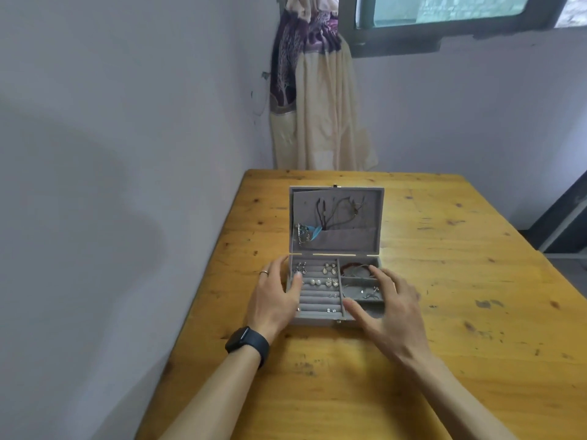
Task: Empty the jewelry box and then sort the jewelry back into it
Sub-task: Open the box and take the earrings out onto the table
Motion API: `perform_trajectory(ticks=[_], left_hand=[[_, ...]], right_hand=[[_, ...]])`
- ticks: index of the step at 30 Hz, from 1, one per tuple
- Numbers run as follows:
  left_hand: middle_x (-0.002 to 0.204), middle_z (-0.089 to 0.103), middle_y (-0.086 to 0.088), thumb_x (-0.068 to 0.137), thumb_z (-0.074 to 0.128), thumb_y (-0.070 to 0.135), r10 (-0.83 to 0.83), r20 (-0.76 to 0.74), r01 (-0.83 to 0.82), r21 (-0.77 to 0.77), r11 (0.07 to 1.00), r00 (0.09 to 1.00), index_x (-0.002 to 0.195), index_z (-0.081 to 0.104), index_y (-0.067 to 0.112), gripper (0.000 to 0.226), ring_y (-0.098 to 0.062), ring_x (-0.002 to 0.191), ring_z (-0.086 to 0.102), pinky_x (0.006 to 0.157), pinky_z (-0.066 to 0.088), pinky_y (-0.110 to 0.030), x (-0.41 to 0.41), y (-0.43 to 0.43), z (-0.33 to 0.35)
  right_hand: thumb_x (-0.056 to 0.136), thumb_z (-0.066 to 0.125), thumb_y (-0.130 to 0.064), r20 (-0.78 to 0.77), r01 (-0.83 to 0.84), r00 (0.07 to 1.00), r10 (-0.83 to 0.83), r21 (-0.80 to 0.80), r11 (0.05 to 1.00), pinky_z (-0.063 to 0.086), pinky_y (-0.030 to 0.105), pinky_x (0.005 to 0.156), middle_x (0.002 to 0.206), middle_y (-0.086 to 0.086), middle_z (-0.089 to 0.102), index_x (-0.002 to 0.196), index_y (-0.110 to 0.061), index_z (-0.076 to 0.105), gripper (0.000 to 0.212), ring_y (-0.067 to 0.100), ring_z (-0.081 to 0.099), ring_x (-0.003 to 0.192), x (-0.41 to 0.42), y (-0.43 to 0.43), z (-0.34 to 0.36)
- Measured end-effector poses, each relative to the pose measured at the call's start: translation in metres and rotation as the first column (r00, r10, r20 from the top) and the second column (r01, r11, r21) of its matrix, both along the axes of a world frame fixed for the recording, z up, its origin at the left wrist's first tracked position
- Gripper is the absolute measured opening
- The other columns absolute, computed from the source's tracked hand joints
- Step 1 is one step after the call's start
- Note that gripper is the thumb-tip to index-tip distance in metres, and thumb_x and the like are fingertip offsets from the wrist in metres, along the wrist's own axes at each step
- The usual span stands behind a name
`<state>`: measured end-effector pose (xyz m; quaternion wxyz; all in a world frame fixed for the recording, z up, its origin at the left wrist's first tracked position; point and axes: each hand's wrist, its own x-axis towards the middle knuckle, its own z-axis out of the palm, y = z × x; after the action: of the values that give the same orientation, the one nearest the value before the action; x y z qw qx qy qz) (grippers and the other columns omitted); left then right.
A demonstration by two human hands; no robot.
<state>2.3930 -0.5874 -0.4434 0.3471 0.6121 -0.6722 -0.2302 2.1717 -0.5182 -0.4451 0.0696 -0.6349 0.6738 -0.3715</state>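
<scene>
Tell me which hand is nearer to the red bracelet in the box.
Right. The right hand is over the right side of the jewelry box, one fingertip close beside the red bracelet. The left hand is at its left edge, beyond the earrings.

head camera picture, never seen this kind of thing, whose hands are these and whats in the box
No machine here: a person wears one camera on the head, looking down at their own hands. An open grey jewelry box stands on a wooden table. Earrings sit in its padded rows, bracelets in the right compartments, cord necklaces in the lid. The left hand is at the box's left edge, the right hand over the right compartments; both have relaxed fingers and hold nothing.
</scene>
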Motion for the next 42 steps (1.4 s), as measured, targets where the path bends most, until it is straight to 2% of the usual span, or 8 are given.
perform_trajectory(ticks=[3, 6, 11, 16, 22, 29, 35, 42], left_hand=[[0.123, 0.056, 0.010, 0.090, 0.063, 0.051, 0.095, 0.044, -0.087, -0.158, 0.984, 0.994, 0.124, 0.053, 0.031, 0.041, -0.010, 0.109, 0.056, 0.081, 0.054, -0.031, 0.000, -0.017, 0.019], [0.114, 0.058, 0.010, 0.086, 0.065, 0.057, 0.143, 0.130, -0.105, -0.264, 0.959, 0.981, 0.115, 0.058, 0.030, 0.040, -0.012, 0.105, 0.057, 0.079, 0.055, -0.035, -0.006, -0.037, 0.033], [0.111, 0.058, 0.007, 0.084, 0.062, 0.064, 0.196, 0.267, -0.128, -0.252, 0.959, 0.944, 0.102, 0.064, 0.030, 0.038, -0.015, 0.104, 0.055, 0.080, 0.050, -0.033, -0.018, -0.057, 0.042], [0.116, 0.059, 0.004, 0.092, 0.063, 0.044, 0.224, 0.262, -0.155, -0.259, 0.953, 0.939, 0.101, 0.072, 0.026, 0.022, -0.019, 0.109, 0.056, 0.084, 0.051, -0.038, -0.016, -0.064, 0.037], [0.105, 0.070, 0.009, 0.095, 0.060, 0.044, 0.166, 0.172, -0.117, -0.264, 0.957, 0.971, 0.106, 0.073, 0.028, 0.023, -0.012, 0.097, 0.060, 0.074, 0.054, -0.032, -0.002, -0.067, 0.040], [0.092, 0.071, 0.015, 0.094, 0.063, 0.047, 0.089, 0.067, -0.071, -0.234, 0.970, 0.994, 0.103, 0.073, 0.031, 0.021, -0.003, 0.082, 0.063, 0.065, 0.056, -0.025, 0.003, -0.065, 0.058], [0.088, 0.070, 0.016, 0.091, 0.069, 0.041, 0.037, -0.012, -0.039, -0.250, 0.968, 0.999, 0.100, 0.074, 0.029, 0.015, 0.006, 0.077, 0.061, 0.062, 0.047, -0.007, 0.009, -0.065, 0.082], [0.079, 0.071, 0.017, 0.082, 0.077, 0.046, -0.065, -0.119, 0.046, -0.157, 0.987, 0.991, 0.087, 0.076, 0.030, 0.017, 0.004, 0.078, 0.063, 0.065, 0.053, -0.014, 0.024, -0.057, 0.113]], right_hand=[[0.085, 0.072, -0.045, 0.055, 0.005, 0.998, 0.001, -0.114, 0.993, 0.044, 0.024, 0.078, 0.096, -0.012, 0.059, 0.124, -0.026, 0.063, 0.044, 0.011, 0.054, 0.095, 0.017, -0.028, 0.022], [0.087, 0.071, -0.040, 0.089, -0.042, 0.995, 0.049, -0.082, 0.996, 0.051, 0.028, 0.074, 0.083, -0.016, 0.057, 0.113, -0.030, 0.068, 0.028, 0.008, 0.057, 0.082, 0.035, -0.063, 0.036], [0.088, 0.062, -0.055, 0.121, 0.000, 0.993, -0.013, 0.105, 0.995, 0.053, 0.027, 0.070, 0.089, -0.016, 0.062, 0.100, -0.032, 0.070, 0.027, 0.006, 0.061, 0.084, 0.057, -0.103, 0.041], [0.081, 0.052, -0.073, 0.159, 0.050, 0.981, -0.111, 0.348, 0.936, 0.055, 0.035, 0.079, 0.094, -0.013, 0.072, 0.097, -0.032, 0.073, 0.048, 0.013, 0.066, 0.091, 0.065, -0.122, 0.031], [0.086, 0.066, -0.054, 0.422, -0.023, 0.900, -0.104, 0.286, 0.958, 0.052, 0.027, 0.084, 0.093, -0.014, 0.073, 0.102, -0.027, 0.077, 0.033, 0.005, 0.065, 0.092, 0.067, -0.127, 0.037], [0.093, 0.063, -0.038, 0.523, -0.075, 0.852, -0.032, 0.183, 0.980, 0.049, 0.025, 0.075, 0.085, -0.012, 0.069, 0.091, -0.029, 0.067, 0.010, 0.004, 0.063, 0.083, 0.076, -0.125, 0.048], [0.101, 0.053, -0.033, 0.559, -0.104, 0.829, 0.020, 0.119, 0.987, 0.042, 0.018, 0.065, 0.089, -0.011, 0.070, 0.098, -0.025, 0.057, 0.009, 0.002, 0.064, 0.081, 0.075, -0.127, 0.072], [0.100, 0.058, -0.034, 0.763, -0.166, 0.646, 0.028, 0.104, 0.981, 0.059, 0.037, 0.075, 0.091, 0.003, 0.075, 0.101, -0.023, 0.058, 0.011, 0.013, 0.074, 0.075, 0.067, -0.116, 0.091]])
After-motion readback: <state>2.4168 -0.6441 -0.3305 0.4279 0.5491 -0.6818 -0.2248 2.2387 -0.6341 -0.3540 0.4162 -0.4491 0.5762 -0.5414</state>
